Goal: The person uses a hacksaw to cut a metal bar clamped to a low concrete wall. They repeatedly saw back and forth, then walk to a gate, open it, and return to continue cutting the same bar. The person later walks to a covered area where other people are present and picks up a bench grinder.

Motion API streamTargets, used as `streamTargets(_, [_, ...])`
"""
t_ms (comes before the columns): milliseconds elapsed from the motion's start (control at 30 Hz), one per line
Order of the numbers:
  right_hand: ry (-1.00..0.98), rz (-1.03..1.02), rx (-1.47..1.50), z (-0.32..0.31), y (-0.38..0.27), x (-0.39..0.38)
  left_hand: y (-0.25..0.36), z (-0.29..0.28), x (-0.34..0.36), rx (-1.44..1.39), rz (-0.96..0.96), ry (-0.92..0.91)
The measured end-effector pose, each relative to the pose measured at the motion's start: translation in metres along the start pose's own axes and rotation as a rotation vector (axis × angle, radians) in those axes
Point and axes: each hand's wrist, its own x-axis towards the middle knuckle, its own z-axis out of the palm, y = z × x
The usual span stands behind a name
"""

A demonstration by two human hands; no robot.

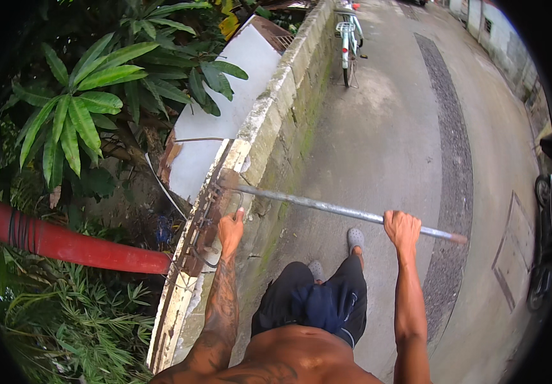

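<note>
My right hand is wrapped round a long grey metal pipe, a little in from its rusty right end. The pipe slants across in front of me, and its left end meets a brown board fixed on top of the wall. Several metal pegs and thin bent rods stand out from this board. Close beside them my left hand is closed at the board's edge, just below the pipe's left end. A thin bent rod seems to run by its fingers, but what they hold is hard to make out.
A mossy block wall runs away from me, with leafy plants and a thick red hose-like tube on its left. On the concrete lane, a pale green bicycle stands ahead. Dark motorbikes line the right edge.
</note>
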Motion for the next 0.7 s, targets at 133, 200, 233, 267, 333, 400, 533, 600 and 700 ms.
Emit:
streamTargets(133, [0.244,-0.035,-0.019,-0.01,-0.009,-0.021,-0.03,0.012,0.025,-0.064,0.087,-0.002])
streamTargets(200, [0.325,-0.049,-0.024,-0.018,-0.013,-0.038,-0.031,0.014,0.031,-0.117,0.127,-0.003])
streamTargets(233, [0.322,-0.03,-0.027,-0.022,-0.018,-0.052,-0.029,0.012,0.032,-0.117,0.154,-0.009])
streamTargets(267, [0.32,-0.01,-0.028,-0.026,-0.024,-0.067,-0.027,0.01,0.033,-0.116,0.181,-0.015])
streamTargets(333, [0.323,-0.005,-0.06,-0.037,-0.032,-0.099,-0.023,0.006,0.031,-0.133,0.218,-0.027])
streamTargets(400, [0.376,-0.04,-0.078,-0.061,-0.04,-0.123,-0.013,0.009,0.032,-0.129,0.3,-0.003])
streamTargets(533, [0.399,-0.083,-0.128,-0.101,-0.074,-0.161,-0.023,0.001,0.036,-0.084,0.373,0.026])
streamTargets(600, [0.354,-0.033,-0.101,-0.112,-0.092,-0.183,-0.017,-0.003,0.036,-0.073,0.382,0.033])
streamTargets(700, [0.187,0.025,-0.06,-0.122,-0.117,-0.234,-0.016,-0.009,0.027,-0.072,0.293,-0.023])
